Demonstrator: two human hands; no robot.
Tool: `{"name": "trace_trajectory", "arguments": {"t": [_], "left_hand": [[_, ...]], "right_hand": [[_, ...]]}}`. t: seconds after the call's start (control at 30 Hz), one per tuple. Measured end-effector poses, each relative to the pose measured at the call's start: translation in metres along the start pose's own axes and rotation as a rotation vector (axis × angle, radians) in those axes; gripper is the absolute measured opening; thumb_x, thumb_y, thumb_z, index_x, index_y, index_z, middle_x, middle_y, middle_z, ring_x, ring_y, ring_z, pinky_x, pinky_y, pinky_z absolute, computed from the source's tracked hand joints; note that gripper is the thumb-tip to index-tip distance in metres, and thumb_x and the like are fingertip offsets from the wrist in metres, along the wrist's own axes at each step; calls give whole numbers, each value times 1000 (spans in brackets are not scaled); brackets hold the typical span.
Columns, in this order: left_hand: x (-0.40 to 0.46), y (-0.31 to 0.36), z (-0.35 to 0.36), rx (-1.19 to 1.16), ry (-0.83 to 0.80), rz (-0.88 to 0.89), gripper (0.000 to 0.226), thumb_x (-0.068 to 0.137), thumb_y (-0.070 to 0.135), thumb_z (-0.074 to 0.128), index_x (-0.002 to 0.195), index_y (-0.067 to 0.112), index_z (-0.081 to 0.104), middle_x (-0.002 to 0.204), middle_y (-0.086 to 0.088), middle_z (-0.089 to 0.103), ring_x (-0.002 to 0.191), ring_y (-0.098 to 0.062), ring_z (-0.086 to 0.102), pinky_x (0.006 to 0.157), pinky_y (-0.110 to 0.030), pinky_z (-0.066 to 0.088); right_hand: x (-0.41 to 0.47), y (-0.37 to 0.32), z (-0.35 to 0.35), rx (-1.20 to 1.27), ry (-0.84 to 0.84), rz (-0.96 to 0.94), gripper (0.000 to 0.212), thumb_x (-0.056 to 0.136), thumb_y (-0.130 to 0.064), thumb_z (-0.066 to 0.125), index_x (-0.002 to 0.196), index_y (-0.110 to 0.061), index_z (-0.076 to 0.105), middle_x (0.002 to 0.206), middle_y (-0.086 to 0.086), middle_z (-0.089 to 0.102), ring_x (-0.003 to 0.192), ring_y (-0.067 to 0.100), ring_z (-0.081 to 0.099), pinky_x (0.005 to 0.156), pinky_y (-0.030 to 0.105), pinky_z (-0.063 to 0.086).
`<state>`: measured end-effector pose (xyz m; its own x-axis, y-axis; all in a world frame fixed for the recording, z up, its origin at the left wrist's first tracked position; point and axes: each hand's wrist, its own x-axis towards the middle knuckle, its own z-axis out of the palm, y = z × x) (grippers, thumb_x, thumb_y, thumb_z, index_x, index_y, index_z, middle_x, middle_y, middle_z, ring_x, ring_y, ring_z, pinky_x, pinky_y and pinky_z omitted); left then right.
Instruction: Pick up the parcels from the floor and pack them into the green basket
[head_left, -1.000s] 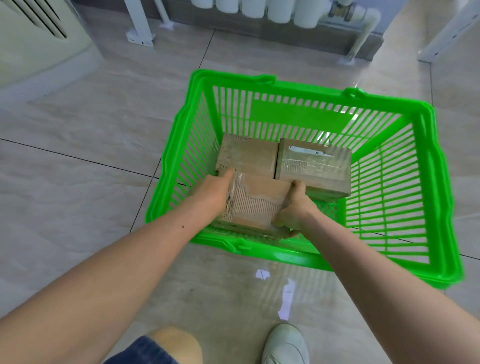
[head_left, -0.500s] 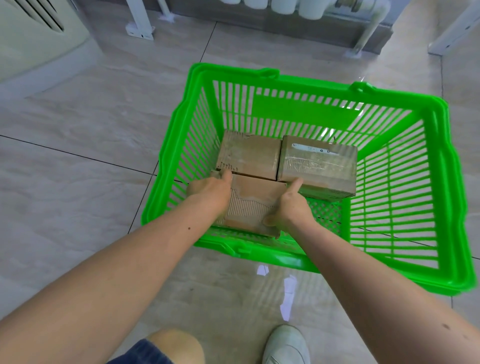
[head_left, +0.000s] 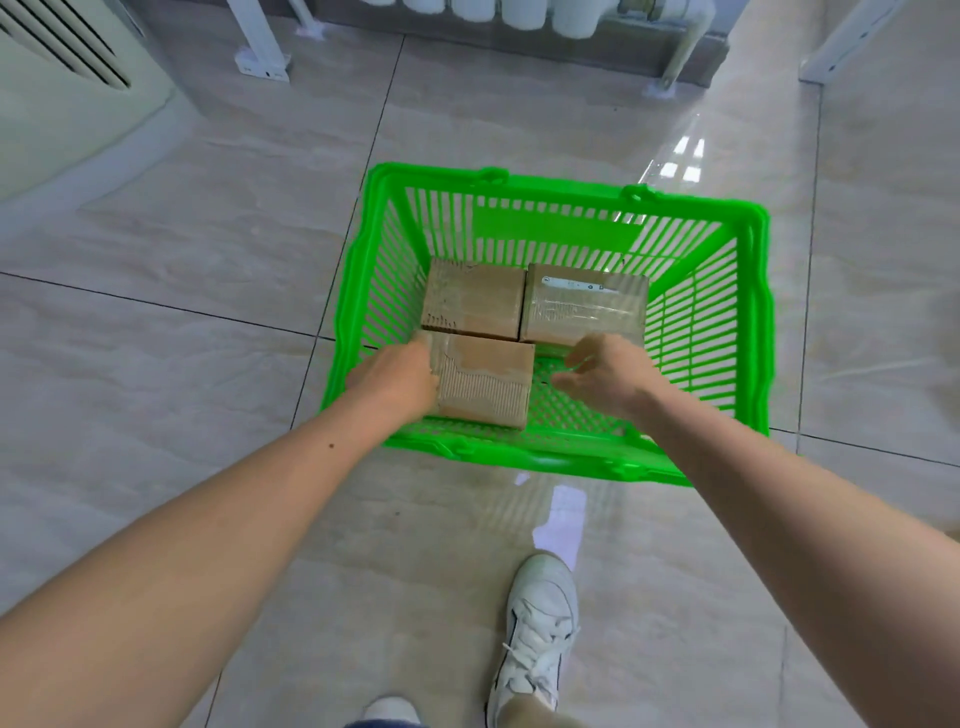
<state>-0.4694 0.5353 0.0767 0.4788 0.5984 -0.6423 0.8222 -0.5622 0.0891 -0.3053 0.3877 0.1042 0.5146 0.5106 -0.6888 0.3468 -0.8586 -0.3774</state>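
The near parcel (head_left: 480, 382) is touched on its left side by the left hand (head_left: 397, 382); the right hand (head_left: 605, 376), grip spread, is held just right of it, inside the basket (head_left: 756, 332).

Head view: placed at the person's head, directed forward and down, close above the green basket (head_left: 756, 332).

Bright, even daylight fills the scene. The glossy floor tiles (head_left: 208, 260) throw back white glare far right of the green basket (head_left: 756, 332) and just near it. Shadows are faint. The right hand (head_left: 608, 374) is slightly motion-blurred. Wide-angle distortion bends the edges.
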Motion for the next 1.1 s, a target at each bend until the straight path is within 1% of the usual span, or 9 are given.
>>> {"name": "trace_trajectory", "arguments": {"t": [0.1, 0.23, 0.33, 0.47, 0.6, 0.7, 0.9, 1.0, 1.1], "left_hand": [[-49, 13, -36, -21, 59, -50, 30, 93, 31, 50, 118, 15, 54, 120, -15, 63, 112, -35, 60, 78, -36, 44], [-112, 45, -97, -66, 78, -30, 36, 90, 38, 55, 121, 20, 58, 125, -10, 63, 117, -32, 58, 89, -39, 47], [-160, 75, -144, -72, 110, 45, 34, 89, 39, 56, 118, 21, 61, 123, -8, 65, 117, -31, 58, 88, -37, 47], [-229, 110, -192, -26, 103, 135, 36, 87, 38, 57, 118, 19, 62, 123, -8, 64, 117, -32, 58, 89, -39, 48], [-290, 147, -222, 47, 62, 233, 30, 85, 34, 59, 111, 19, 64, 118, -7, 66, 113, -31, 60, 86, -35, 47], [-331, 183, -235, 99, 74, 315, 27, 86, 35, 59, 108, 20, 64, 116, -5, 67, 112, -28, 60, 79, -31, 42], [-410, 278, -224, 152, 32, 451, 33, 85, 36, 61, 112, 19, 64, 119, -3, 66, 113, -27, 60, 80, -30, 44], [-445, 336, -205, 143, -21, 514, 34, 84, 37, 61, 114, 20, 63, 117, -2, 66, 112, -26, 59, 86, -31, 47], [-479, 400, -178, 100, -93, 553, 38, 82, 38, 64, 115, 20, 63, 115, -5, 68, 111, -29, 60, 94, -37, 50]], "right_hand": [[-49, -3, -37, 48, 28, 3, 35, 86, -28, 72, 114, -7, 70, 117, 16, 72, 109, 30, 66, 94, 35, 52], [-121, -10, -92, 93, 74, 29, 30, 85, -27, 71, 109, -8, 72, 109, 13, 73, 106, 28, 67, 82, 28, 46], [-177, -10, -130, 180, 106, 71, 34, 83, -28, 72, 112, -10, 68, 107, 12, 75, 105, 30, 69, 91, 36, 53], [-261, -2, -170, 275, 149, 130, 43, 81, -28, 72, 120, -12, 60, 108, 13, 74, 106, 32, 68, 95, 49, 52], [-342, 16, -200, 376, 195, 176, 41, 82, -27, 72, 117, -10, 61, 104, 13, 74, 100, 30, 71, 94, 48, 54], [-398, 39, -217, 469, 233, 212, 36, 84, -22, 70, 117, -11, 60, 101, 8, 75, 90, 23, 74, 91, 42, 56], [-485, 116, -237, 594, 283, 286, 33, 84, -27, 71, 113, -16, 58, 102, 4, 72, 87, 17, 74, 92, 42, 56], [-521, 171, -247, 645, 319, 327, 35, 84, -26, 71, 114, -15, 58, 103, 3, 70, 87, 18, 74, 91, 41, 56], [-556, 237, -258, 699, 350, 375, 37, 83, -26, 71, 115, -17, 55, 104, 6, 70, 89, 20, 74, 92, 44, 56]]}}
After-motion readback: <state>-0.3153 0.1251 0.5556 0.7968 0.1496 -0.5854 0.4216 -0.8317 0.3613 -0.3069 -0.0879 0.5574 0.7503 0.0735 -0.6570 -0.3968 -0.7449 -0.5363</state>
